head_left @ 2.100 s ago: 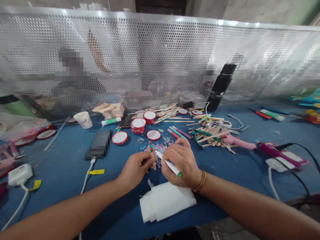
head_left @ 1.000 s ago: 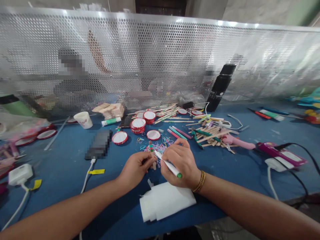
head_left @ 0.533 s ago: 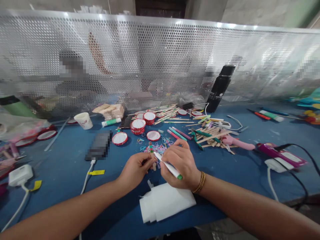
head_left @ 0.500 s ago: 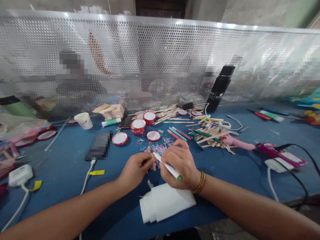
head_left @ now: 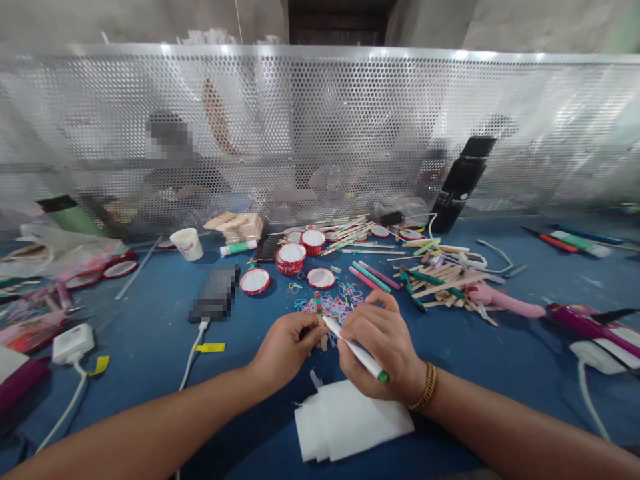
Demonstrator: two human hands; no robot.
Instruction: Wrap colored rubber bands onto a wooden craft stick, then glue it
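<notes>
While L hand (head_left: 287, 350) pinches striped stick (head_left: 319, 303), R hand (head_left: 383, 343) grips white marker (head_left: 367, 360).
Tip nr stick; loose bands (head_left: 345, 300) just beyond, on blue worktop (head_left: 250, 427).

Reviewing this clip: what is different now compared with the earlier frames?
The right hand has brought the tip of the white marker slightly left, closer to the striped stick; contact is too small to judge. The camera has swung left, so everything sits further right in view. Nothing was picked up or released: the left hand still pinches the stick, and the folded white sheet stayed put.
</notes>
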